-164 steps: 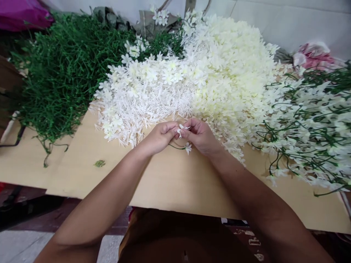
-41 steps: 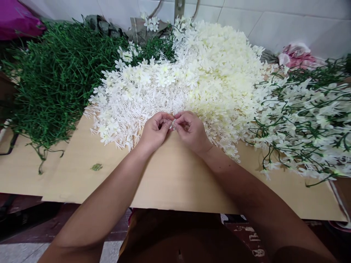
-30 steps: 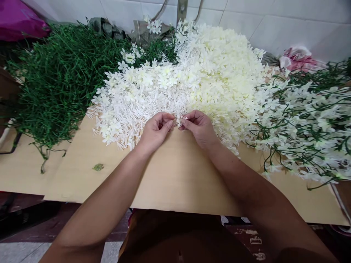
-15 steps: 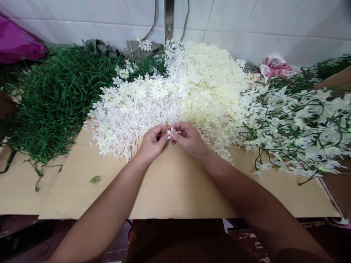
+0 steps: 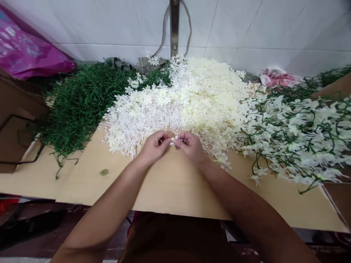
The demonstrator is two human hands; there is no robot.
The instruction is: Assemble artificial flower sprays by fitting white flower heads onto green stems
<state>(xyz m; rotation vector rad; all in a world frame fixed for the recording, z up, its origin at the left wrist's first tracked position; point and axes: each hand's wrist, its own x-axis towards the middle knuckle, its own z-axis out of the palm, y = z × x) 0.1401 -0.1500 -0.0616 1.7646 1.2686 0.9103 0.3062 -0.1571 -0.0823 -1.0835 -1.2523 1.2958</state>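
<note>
Both hands meet over the front edge of the flower heaps. My right hand [image 5: 189,146] pinches a small white flower [image 5: 174,140] between thumb and fingers. Close on its left, my left hand [image 5: 157,147] has thumb and fingers pressed together at the flower's petals; anything within that pinch is too small to make out. Beyond them lie a heap of white stems [image 5: 153,117] and a mound of pale yellow-white flowers [image 5: 214,91].
Green stems [image 5: 85,98] are piled at the left, near a brown box [image 5: 16,135] and a purple bag [image 5: 33,51]. White flowers on green stems [image 5: 296,135] spread at the right. A leaf scrap [image 5: 104,172] lies on the cardboard [image 5: 175,190].
The camera view has turned, showing more of the left side, with the box and purple bag. My hands are still close together, with slightly more space between them around the flower.
</note>
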